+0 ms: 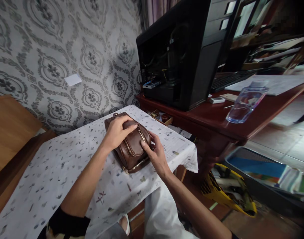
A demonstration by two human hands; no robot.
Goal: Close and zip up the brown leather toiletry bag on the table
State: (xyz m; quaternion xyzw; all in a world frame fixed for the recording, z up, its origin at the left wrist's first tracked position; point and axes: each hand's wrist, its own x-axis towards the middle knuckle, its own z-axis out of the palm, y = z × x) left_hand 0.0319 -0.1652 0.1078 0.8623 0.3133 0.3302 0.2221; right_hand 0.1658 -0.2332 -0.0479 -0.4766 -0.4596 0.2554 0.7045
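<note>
A brown leather bag [135, 142] with gold zippers lies on the cloth-covered table in front of me. My left hand [118, 131] lies over its upper left part, thumb across the top and fingers bent toward the far side. At the right end, my right hand [155, 152] grips the bag, its thumb on the upper face near a zipper [142, 134] and its fingers around the side. Both hands partly cover the bag. A zipper pull [125, 170] hangs at the near lower corner.
The white printed tablecloth [67, 172] drapes over the table's front edge. To the right, a dark red desk [211, 116] bears a black computer case [176, 63] and a clear bottle [248, 103]. Below stand a yellow bag [249, 207] and a grey bin [266, 196] with books.
</note>
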